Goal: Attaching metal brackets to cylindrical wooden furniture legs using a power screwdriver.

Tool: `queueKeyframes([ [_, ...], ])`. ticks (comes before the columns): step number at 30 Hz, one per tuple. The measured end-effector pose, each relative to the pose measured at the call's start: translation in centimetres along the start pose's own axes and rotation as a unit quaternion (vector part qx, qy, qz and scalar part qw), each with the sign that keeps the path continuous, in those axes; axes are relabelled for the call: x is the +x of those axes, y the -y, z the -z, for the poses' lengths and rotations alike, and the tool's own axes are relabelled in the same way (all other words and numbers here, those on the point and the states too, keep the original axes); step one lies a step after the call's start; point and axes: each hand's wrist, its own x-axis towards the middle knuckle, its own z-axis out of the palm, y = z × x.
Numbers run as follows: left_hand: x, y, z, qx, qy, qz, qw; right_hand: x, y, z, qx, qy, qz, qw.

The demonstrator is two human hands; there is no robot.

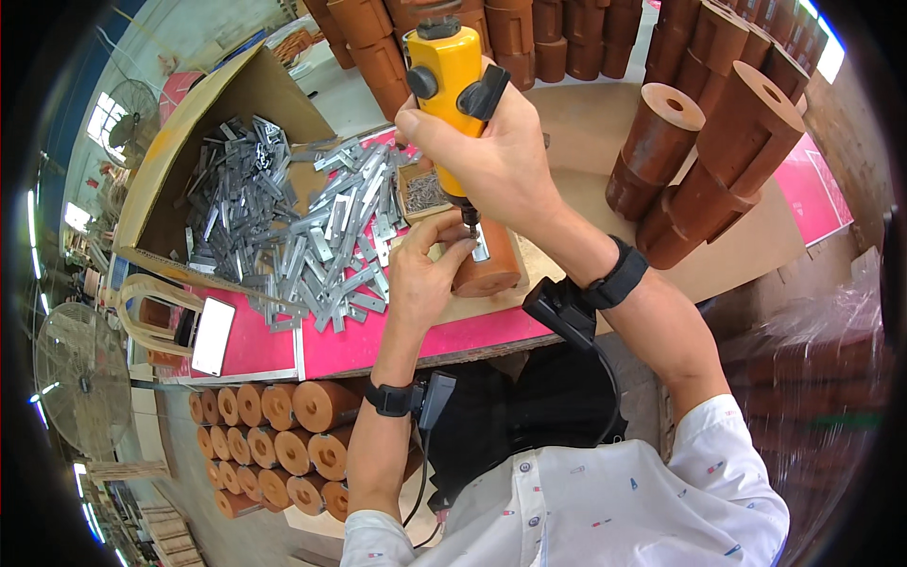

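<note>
**Left fingers awfully close to the bit here**

Running this from afar, so the head view is all I've got. My right hand has its fingers wrapped round the yellow driver, bit down. My left hand has thumb and finger drawn in narrow by the tip; can't tell if they're pinching a screw or just steadying the plate.

That plate sits on a brown cylinder lying on its side, end toward me, near the counter's front edge.

My worry: if the driver tilts, I reckon the bit could skid off and jab those fingers. The round cylinder might also roll under an off-centre push, skewing the plate. And a careless left elbow could knock the loose brackets over the front edge, since some lie right by it.
</note>
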Motion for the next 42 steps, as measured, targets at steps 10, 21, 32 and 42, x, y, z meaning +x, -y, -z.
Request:
queueKeyframes([
  [10,0.3,0.1,0.0,0.056,0.012,-0.027,0.998,-0.2,-0.7,0.3,-0.033,0.002,-0.003,0.999],
  [21,0.3,0.0,0.2,0.087,0.018,-0.043,0.995,-0.6,-1.1,0.2,-0.05,0.008,0.011,0.999],
  [32,0.1,0.4,0.7,0.12,0.104,-0.057,0.986,-0.6,-1.4,0.1,-0.083,0.021,0.051,0.995],
  [42,0.2,3.0,0.4,0.066,0.142,-0.008,0.988,-0.8,-1.3,0.3,-0.089,0.023,0.046,0.995],
])
